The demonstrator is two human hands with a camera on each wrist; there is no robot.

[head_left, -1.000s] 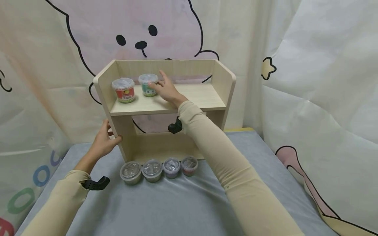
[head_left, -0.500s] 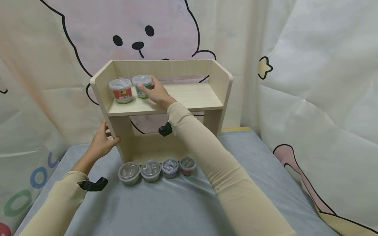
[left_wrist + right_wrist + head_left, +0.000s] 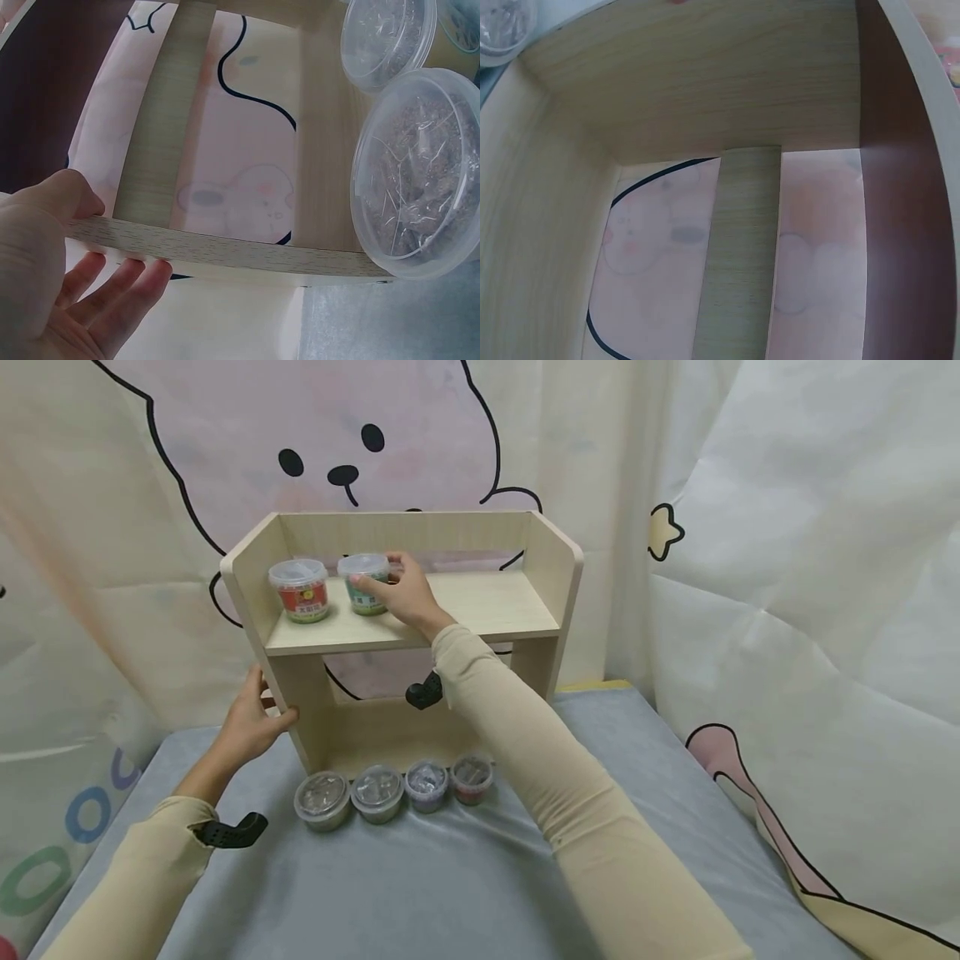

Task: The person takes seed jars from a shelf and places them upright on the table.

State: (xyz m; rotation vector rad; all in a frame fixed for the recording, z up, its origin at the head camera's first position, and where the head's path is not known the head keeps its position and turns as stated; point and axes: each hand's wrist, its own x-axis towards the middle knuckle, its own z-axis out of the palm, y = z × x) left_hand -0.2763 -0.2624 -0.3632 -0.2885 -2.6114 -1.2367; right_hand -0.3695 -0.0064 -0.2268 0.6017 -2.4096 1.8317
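My right hand [image 3: 408, 596] holds a clear-lidded plastic tub with a green label [image 3: 364, 585] on the upper board of a small wooden shelf [image 3: 465, 610]. The thumb is at the tub's front; the other fingers reach round its right side and back. Just left of it, a small gap away, stands a similar tub with a red label [image 3: 300, 592]. Lower down, my left hand [image 3: 251, 720] grips the shelf's left side panel [image 3: 247, 255], thumb on the inner face and fingers outside. The right wrist view shows the shelf's lower part, not the hand's grip.
A row of several lidded tubs stands on the blue-grey cloth before the shelf, from a larger one [image 3: 322, 802] at left to a smaller one [image 3: 472, 779] at right. Printed curtains [image 3: 787, 568] hang behind and beside the table [image 3: 375, 893].
My right hand has closed its fingers round the green-labelled tub, which shifted left, then slightly right and forward. The left hand keeps its grip on the panel. The head view has turned slightly right.
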